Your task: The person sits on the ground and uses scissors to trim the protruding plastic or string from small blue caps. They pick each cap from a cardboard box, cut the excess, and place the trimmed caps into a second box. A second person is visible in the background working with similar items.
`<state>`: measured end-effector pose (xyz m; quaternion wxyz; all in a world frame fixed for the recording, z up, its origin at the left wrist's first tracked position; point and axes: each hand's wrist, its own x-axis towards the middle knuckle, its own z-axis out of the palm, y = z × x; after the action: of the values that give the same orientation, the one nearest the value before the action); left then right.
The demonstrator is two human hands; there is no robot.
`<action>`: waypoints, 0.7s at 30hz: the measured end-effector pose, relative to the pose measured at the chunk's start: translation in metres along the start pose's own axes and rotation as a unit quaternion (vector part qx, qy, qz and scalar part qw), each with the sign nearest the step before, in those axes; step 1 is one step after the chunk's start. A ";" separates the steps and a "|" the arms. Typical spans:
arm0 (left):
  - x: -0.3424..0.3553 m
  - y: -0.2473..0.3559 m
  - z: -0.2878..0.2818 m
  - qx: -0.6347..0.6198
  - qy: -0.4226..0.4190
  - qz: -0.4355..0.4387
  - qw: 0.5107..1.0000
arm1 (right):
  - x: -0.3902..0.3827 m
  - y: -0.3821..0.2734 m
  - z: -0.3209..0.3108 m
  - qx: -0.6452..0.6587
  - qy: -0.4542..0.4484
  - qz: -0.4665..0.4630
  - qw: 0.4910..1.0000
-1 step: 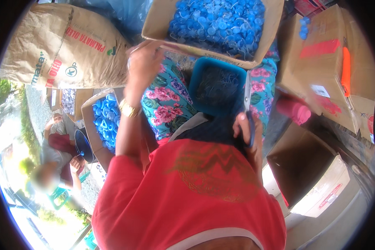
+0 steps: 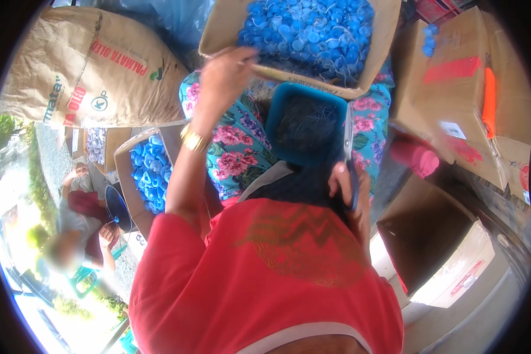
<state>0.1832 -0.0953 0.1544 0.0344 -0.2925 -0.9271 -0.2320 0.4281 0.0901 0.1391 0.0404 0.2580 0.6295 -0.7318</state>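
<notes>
My right hand is closed round the dark-handled scissors, whose blades point away from me beside a teal plastic tub. Thin pale strands lie inside that tub, which rests between my knees. My left hand, with a gold watch at its wrist, is raised at the near left corner of a cardboard box. Motion smears its fingers, so whether they hold anything is unclear. Heaped in the box are small blue plastic discs, with pale strings among them.
Another carton of blue plastic pieces is on my left, below a large brown sack. A seated person works farther left. To my right are cartons, a pink bottle and an open box.
My left hand has moved to the right along the near edge of the box of blue discs. My right hand and the scissors have hardly moved.
</notes>
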 end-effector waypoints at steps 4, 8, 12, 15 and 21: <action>0.102 0.019 0.126 0.031 -0.123 0.185 0.974 | -0.002 -0.010 -0.003 0.001 0.004 0.034 0.999; 0.167 0.028 0.220 0.046 -0.165 0.136 0.976 | 0.006 -0.006 -0.005 0.015 0.002 0.055 0.998; 0.187 0.050 0.261 0.080 -0.238 0.150 0.956 | 0.010 -0.018 -0.003 -0.024 0.013 0.100 0.995; 0.180 0.055 0.266 0.107 -0.271 0.166 0.942 | 0.015 -0.009 -0.008 -0.020 0.008 0.088 0.996; 0.166 0.055 0.237 -0.048 -0.269 0.081 0.958 | 0.012 -0.006 -0.010 -0.012 0.013 0.054 0.998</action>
<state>0.0938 0.1382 -0.0005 -0.2119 -0.4196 -0.8630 -0.1850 0.4189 0.1043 0.1388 0.0742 0.3006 0.6241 -0.7174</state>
